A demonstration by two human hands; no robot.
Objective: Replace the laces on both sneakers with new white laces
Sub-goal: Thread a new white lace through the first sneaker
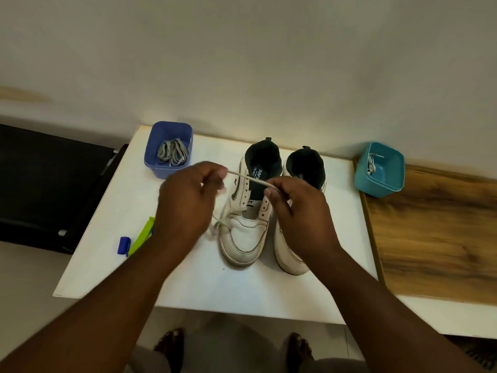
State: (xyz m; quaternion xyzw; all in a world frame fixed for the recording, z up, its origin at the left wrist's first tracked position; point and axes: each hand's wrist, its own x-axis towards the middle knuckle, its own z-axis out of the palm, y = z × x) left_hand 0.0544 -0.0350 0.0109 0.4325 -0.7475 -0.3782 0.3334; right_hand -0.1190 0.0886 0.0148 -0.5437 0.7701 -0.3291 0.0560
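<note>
Two white sneakers with dark linings stand side by side on the white table (188, 286), toes toward me. The left sneaker (248, 211) has a white lace (248, 179) threaded through its lowest eyelets. My left hand (188, 200) pinches one part of that lace and my right hand (293, 208) pinches another, so a stretch of it runs taut between them above the shoe. The right sneaker (293, 254) is partly hidden behind my right hand and shows no lace.
A blue tub (168, 149) with grey laces sits at the table's back left. A teal tub (380, 169) holding a white lace stands on the wooden surface (435, 243) to the right. A green and blue clip (134, 240) lies at the left. A black chair (51, 184) is beside the table.
</note>
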